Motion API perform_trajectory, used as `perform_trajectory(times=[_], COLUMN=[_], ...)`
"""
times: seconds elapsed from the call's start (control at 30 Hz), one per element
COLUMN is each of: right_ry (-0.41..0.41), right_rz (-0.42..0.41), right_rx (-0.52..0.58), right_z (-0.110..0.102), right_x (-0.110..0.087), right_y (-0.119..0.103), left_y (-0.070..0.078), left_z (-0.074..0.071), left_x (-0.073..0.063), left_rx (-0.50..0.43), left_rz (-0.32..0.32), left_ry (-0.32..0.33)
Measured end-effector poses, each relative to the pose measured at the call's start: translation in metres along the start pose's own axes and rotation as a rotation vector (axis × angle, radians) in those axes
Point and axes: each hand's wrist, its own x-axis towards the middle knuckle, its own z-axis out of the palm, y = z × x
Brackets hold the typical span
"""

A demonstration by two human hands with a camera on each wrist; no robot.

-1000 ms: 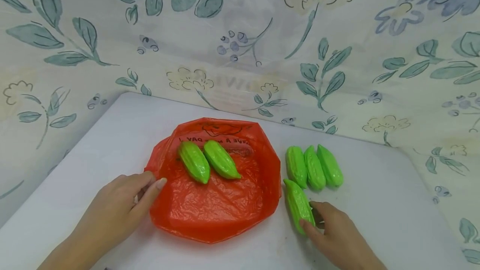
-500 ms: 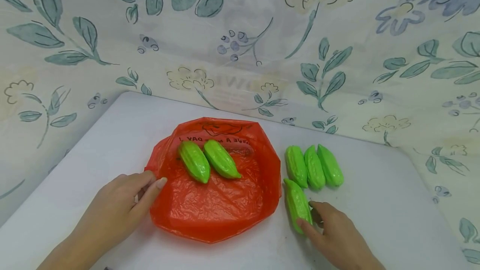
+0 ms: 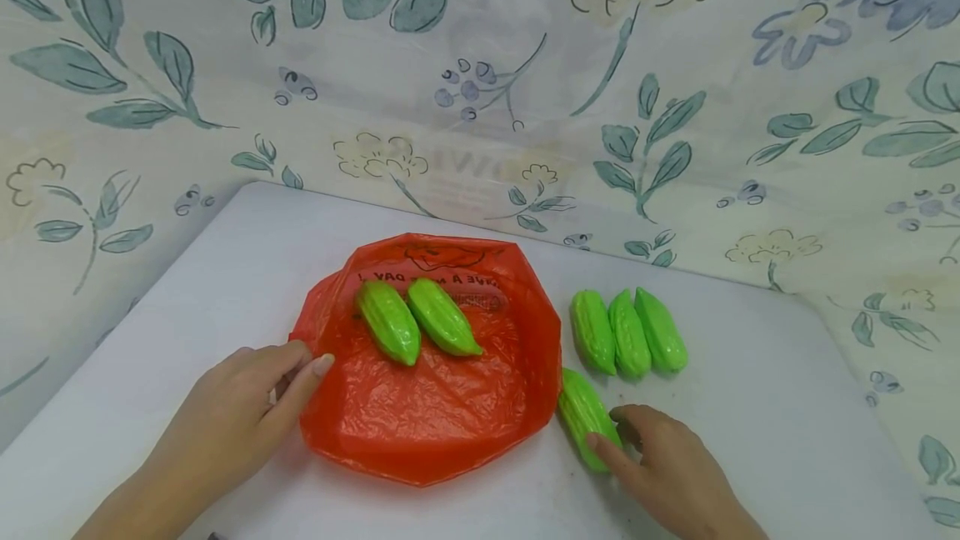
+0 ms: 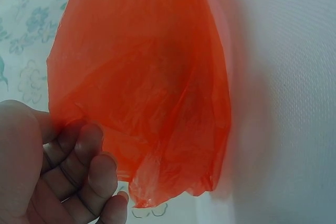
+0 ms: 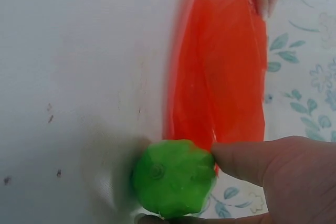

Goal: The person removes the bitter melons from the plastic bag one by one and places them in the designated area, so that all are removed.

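Right hand (image 3: 667,461) grips green vegetable (image 3: 587,415), perhaps touching red bag (image 3: 435,415).

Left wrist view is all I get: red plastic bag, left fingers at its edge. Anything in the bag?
Observer: Yes. The head view shows two green ribbed fruits lying inside the red plastic bag.
Operator: Can't see the right hand from here. Holding anything?
Observer: The right hand grips another green ribbed fruit, just by the bag's right side.
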Motion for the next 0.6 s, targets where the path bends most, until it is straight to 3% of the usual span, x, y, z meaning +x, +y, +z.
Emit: perform_trajectory(times=[0.6], right_ry=[0.014], right_rz=[-0.016], right_rx=[-0.026], right_z=[-0.0019], right_x=[0.0025], right_y=[0.0002], left_y=[0.0011], left_z=[-0.0002], left_x=[-0.0012], left_rx=[-0.004], left_rz=[0.028], left_ry=[0.017])
